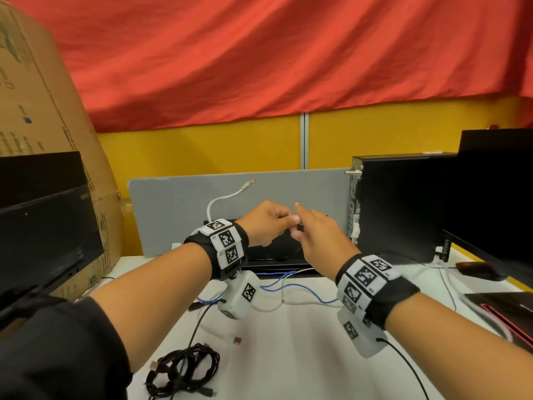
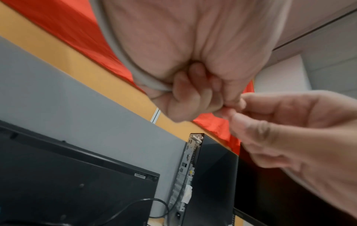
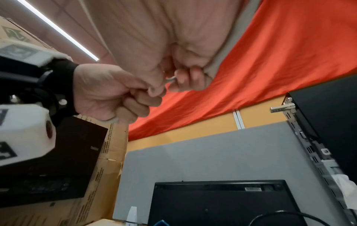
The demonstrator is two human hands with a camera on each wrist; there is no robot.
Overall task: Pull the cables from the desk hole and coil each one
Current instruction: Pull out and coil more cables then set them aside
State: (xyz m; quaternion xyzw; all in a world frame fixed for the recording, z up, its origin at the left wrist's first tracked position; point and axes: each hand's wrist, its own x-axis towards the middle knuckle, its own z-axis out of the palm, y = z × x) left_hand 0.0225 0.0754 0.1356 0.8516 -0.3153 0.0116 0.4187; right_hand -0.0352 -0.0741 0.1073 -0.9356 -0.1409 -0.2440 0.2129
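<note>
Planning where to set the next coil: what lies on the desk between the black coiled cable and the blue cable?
In the head view, between the black coiled cable and the blue cable lie a red-tipped plug and a white cable.

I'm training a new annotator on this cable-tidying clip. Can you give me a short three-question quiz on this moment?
1. True or false: a coiled black cable already lies on the desk near the person.
2. Multiple choice: the free plug end of the white cable is (A) flat on the desk, (B) raised in front of the grey panel, (C) plugged into the computer.
3. Fill in: the left hand and right hand meet above the desk, and the loose cable lying under them is ____ in colour.

Key: 1 true; 2 B; 3 blue.
</note>
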